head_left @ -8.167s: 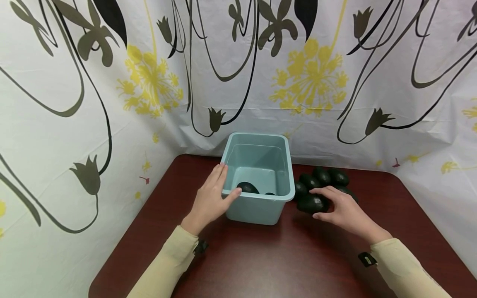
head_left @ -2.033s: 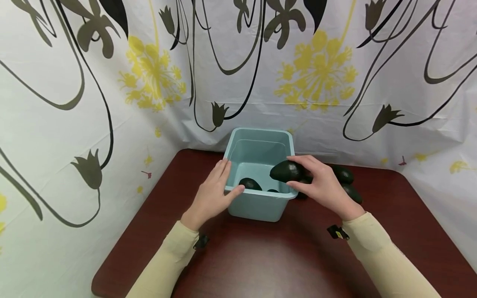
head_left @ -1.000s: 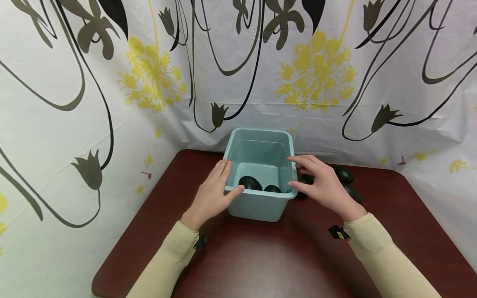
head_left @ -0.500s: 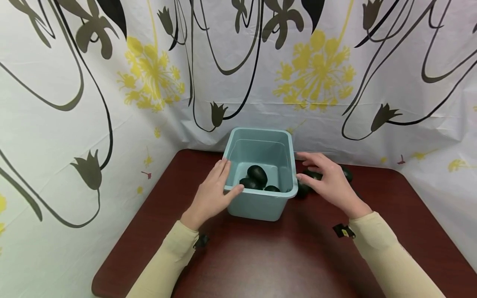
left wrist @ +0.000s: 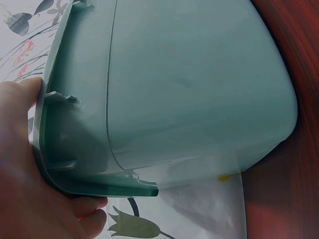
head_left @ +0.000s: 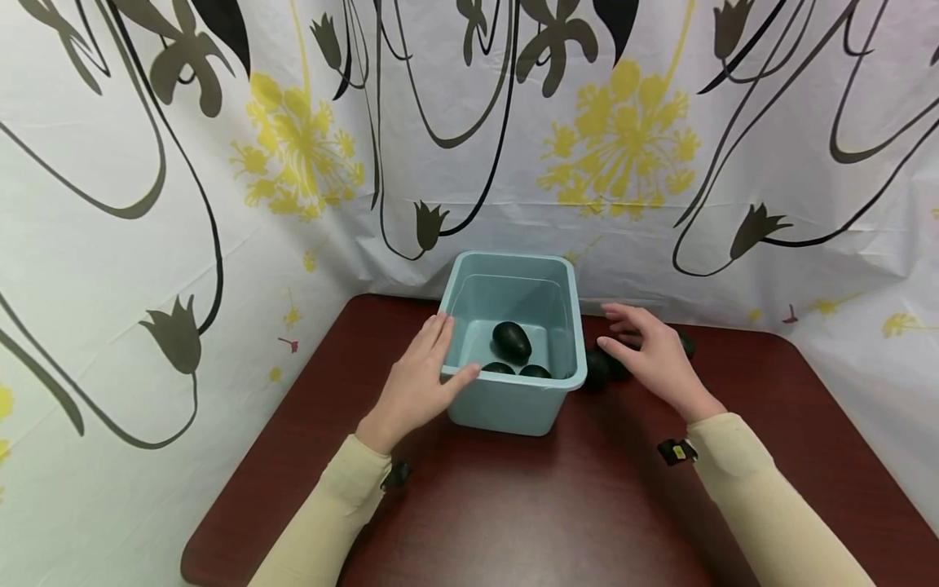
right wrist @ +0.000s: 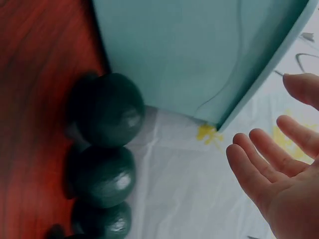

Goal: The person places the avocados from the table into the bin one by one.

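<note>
A light blue plastic bin stands on the table, with dark green avocados inside it; one avocado shows whole and two more peek above the near rim. My left hand rests on the bin's near left corner, fingers fairly straight along the rim, as the left wrist view also shows the hand against the rim. To the right of the bin my right hand hovers with nothing in it, above avocados that it partly hides. In the right wrist view several avocados lie in a row beside the bin.
The dark red-brown table has rounded corners. A white patterned curtain with flowers hangs right behind the table and along its sides.
My right hand gripped an avocado over the bin and let it go inside. Since then it has moved right, over the remaining avocados. The dropped avocado has shifted slightly. The left hand has stayed put.
</note>
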The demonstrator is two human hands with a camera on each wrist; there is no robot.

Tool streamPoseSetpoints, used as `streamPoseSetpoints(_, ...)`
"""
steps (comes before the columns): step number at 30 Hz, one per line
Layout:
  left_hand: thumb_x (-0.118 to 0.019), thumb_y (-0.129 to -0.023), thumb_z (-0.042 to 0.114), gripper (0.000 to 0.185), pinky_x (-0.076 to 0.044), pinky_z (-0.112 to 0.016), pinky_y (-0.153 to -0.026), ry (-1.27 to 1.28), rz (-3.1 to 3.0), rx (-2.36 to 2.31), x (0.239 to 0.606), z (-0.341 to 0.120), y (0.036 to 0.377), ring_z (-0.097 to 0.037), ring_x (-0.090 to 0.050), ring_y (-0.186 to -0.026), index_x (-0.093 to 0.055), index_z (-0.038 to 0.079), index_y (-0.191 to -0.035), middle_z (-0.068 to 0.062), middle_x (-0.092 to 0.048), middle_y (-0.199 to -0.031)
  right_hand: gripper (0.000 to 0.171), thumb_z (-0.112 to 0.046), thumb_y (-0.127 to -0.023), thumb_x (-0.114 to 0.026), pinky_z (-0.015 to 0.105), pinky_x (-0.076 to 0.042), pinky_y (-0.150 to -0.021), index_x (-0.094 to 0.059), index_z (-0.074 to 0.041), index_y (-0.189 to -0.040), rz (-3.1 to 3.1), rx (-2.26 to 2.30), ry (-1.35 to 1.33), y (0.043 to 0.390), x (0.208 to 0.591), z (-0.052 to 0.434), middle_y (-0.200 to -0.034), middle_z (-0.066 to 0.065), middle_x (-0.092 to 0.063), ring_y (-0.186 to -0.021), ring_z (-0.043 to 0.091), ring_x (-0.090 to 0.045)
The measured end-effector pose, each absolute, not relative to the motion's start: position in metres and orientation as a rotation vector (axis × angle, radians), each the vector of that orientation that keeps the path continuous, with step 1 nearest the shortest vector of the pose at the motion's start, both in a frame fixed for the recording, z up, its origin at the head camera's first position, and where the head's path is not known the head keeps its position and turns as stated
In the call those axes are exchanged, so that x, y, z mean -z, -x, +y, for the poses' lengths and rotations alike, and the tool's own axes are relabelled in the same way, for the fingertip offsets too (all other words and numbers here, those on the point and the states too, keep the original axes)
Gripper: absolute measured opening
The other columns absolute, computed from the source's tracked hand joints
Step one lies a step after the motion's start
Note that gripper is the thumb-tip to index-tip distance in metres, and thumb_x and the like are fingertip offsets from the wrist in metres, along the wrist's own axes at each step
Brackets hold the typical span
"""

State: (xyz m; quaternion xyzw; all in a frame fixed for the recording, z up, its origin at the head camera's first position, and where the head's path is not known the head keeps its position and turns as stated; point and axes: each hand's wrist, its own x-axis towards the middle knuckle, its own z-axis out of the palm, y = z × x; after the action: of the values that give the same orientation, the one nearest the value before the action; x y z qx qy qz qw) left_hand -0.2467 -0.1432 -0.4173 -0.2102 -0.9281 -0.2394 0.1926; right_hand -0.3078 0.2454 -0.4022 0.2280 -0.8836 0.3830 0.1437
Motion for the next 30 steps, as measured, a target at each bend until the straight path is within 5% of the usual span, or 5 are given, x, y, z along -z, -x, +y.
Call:
streamPoseSetpoints(14,-0.039,-0.096,0.073,0.093,-0.033,-0.047,-0.113,0.589,-2.611,0.673,0.418,-0.144,0.248,-0.021,-0.015,-0.153,-0.027,0.006,-0.159,-0.013,-0.023,-0.165,0.058,-0.035,-0.095,-0.072,0.055,-0.048,-0.097,-0.052,-0.018,-0.146,-2.686,-1.096,-0.59,0.332,0.446,0.253,-0.138,0.015,-0.055,-0.121,0.037,-0.057)
streamPoseSetpoints(30,-0.039,-0.096,0.073,0.092,-0.034,-0.047,-0.113,0.59,-2.606,0.666,0.419,-0.144,0.248,-0.022,-0.015,-0.153,-0.027,0.006,-0.159,-0.013,-0.023,-0.165,0.057,-0.023,-0.09,-0.078,0.055,-0.049,-0.093,-0.056,-0.011,-0.141,-2.755,-0.965,-0.623,0.342,0.472,0.248,-0.13,0.019,-0.058,-0.114,0.037,-0.06)
